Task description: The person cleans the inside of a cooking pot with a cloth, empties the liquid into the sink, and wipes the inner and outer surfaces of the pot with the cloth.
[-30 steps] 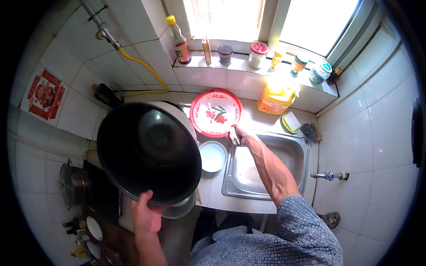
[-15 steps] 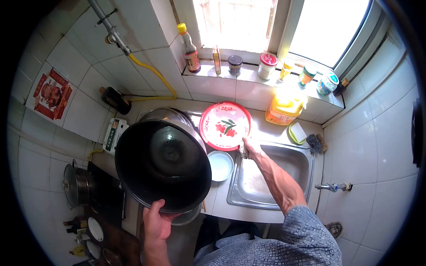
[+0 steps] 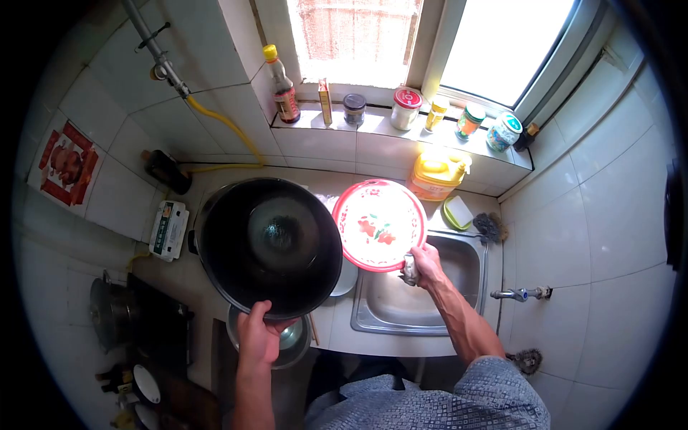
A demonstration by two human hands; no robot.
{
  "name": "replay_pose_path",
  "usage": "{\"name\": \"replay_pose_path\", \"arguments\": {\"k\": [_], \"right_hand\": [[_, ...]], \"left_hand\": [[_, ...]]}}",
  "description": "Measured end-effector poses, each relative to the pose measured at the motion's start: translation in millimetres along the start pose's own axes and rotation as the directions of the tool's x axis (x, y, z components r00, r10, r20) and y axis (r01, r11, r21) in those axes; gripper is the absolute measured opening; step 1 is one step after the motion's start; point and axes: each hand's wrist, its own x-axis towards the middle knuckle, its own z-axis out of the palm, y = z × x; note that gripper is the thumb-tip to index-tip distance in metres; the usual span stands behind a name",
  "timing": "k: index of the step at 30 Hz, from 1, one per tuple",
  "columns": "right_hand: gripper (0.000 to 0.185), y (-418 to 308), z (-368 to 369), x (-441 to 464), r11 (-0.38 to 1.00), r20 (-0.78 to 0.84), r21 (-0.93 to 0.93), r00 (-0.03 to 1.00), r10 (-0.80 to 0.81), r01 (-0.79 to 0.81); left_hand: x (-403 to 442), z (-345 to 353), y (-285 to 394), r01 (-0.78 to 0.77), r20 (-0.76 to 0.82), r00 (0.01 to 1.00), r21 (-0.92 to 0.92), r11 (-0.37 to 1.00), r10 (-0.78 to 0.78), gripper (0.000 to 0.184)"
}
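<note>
Left grip (image 3: 259,335), thumb uppermost, on near rim of black pot (image 3: 269,247)

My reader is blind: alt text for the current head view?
Left hand holds a tilted, round black pot; right hand, with a crumpled greyish cloth, grips a round red-rimmed floral basin near a rectangular steel sink.

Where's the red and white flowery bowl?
In the head view, the flowery bowl is near the middle, just right of the black pot, with the right hand at its rim.
</note>
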Motion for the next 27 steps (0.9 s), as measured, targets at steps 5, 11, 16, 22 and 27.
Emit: {"name": "replay_pose_path", "arguments": {"k": [5, 11, 16, 22, 27], "right_hand": [[0.025, -10.3, -36.3, -50.0, 0.999, -0.072, 0.029, 0.997, -0.025, 0.027], [0.026, -19.2, -69.9, -108.4, 0.999, -0.155, 0.044, 0.988, -0.016, 0.023], [0.024, -21.3, -86.1, -156.8, 0.999, -0.198, 0.051, 0.980, 0.008, 0.002], [0.023, -33.8, -86.9, -201.7, 0.996, -0.214, 0.085, 0.977, 0.022, -0.004], [0.023, -46.5, -91.1, -224.8, 0.999, -0.231, 0.052, 0.973, 0.027, -0.015]], "left_hand": [[27.9, 22.8, -14.4, 0.040, 0.047, 0.998, 0.016, 0.999, -0.041, 0.032], [79.6, 60.7, -42.2, 0.008, 0.095, 0.995, 0.073, 0.997, -0.015, 0.033], [108.9, 86.4, -66.5, -0.002, 0.102, 0.995, 0.170, 0.985, -0.015, 0.029], [122.8, 101.8, -106.5, 0.050, 0.152, 0.984, 0.264, 0.963, -0.093, 0.038], [110.0, 100.9, -136.7, 0.105, 0.204, 0.963, 0.323, 0.940, -0.178, 0.061]]}}
